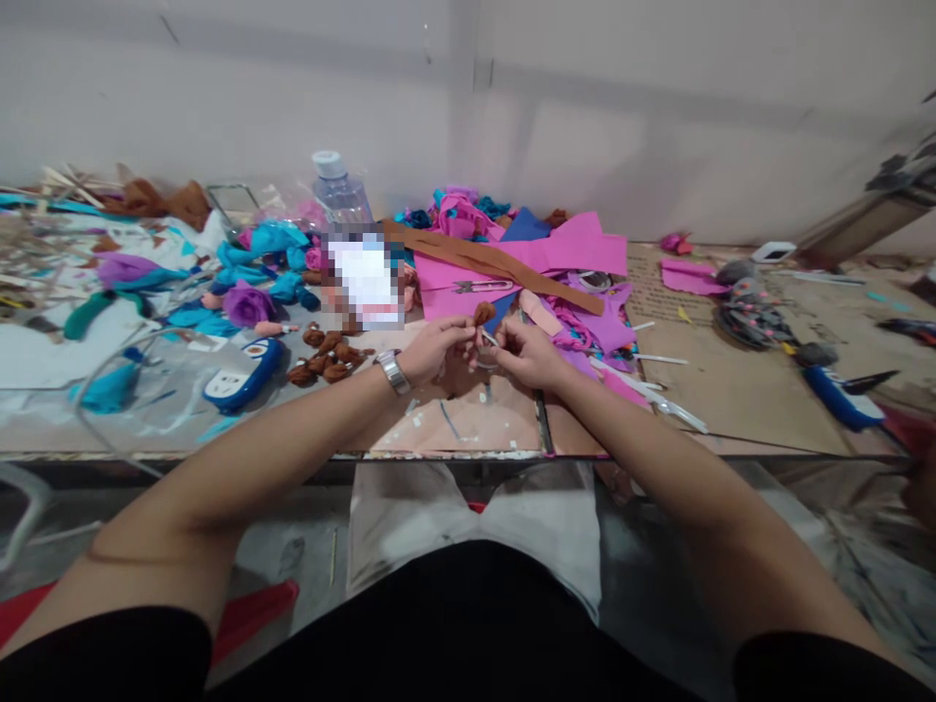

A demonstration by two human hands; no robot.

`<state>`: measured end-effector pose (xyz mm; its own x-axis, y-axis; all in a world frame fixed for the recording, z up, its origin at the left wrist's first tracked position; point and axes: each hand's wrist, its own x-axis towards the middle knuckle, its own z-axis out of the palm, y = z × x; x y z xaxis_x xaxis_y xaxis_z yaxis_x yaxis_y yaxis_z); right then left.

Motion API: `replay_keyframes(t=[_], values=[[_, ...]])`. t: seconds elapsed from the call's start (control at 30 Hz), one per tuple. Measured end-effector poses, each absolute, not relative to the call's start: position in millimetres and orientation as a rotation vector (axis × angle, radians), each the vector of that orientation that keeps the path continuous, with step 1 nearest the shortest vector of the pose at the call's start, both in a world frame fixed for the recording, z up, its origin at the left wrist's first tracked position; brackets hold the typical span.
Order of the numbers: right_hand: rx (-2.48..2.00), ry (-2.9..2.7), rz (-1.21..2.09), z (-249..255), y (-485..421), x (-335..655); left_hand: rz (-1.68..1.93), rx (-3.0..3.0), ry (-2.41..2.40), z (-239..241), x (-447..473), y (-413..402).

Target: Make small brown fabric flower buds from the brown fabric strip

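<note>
Black shirt (453, 624) nearest. Past it, cluttered worktable (497, 426), its front papered. Bright pink sheets (585, 255) spread behind the hands; long brown strip (504, 259) laid across them. Left hand (430, 353): watch (393, 371) at wrist, fingers part curled, thumb and fingertips drawn to a pinch. Right hand (535, 353): curled tighter, thumb pressed to bent forefinger. Knotted brown bundles (329, 358) on the table just beside the watch. Metal snips (483, 286) lying on pink, beyond the fingertips.

Small brown tuft (484, 313) at the left fingertips, between the hands, above the table. Thin pale piece (489, 338) just below, in the right pinch; whether the two join, cannot tell.

Judgement: fine fingertip work. Best to anchor with the left, adjust with the right, tension light and even; pinch low so the tuft's top isn't crushed; forearms braced against the table edge.
</note>
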<state>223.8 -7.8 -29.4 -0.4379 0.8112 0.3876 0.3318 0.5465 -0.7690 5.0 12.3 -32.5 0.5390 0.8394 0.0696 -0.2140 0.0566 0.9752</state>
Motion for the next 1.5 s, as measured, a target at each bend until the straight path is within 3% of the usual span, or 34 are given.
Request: replay_keyframes(t=[0.17, 0.47, 0.8, 1.03, 1.5], values=[[-0.892, -1.966, 0.843, -31.3, -7.0, 223.6, 0.908, 1.247, 0.597, -32.1, 5.1, 13.8], [-0.890, -1.928, 0.529, -29.4, -2.3, 226.6, 0.973, 1.074, 0.599, -26.9, 8.1, 13.6], [-0.925, -1.735, 0.872, -36.2, -3.3, 223.5, 0.946, 1.018, 0.585, -28.2, 9.8, 12.0], [-0.928, -1.658, 1.035, -37.6, -3.4, 223.6, 1.222, 1.045, 0.637, -31.2, 14.6, 16.4], [-0.902, -1.887, 0.752, -39.1, 1.6, 226.2, 1.110, 1.255, 0.694, -37.8, 9.9, 14.4]])
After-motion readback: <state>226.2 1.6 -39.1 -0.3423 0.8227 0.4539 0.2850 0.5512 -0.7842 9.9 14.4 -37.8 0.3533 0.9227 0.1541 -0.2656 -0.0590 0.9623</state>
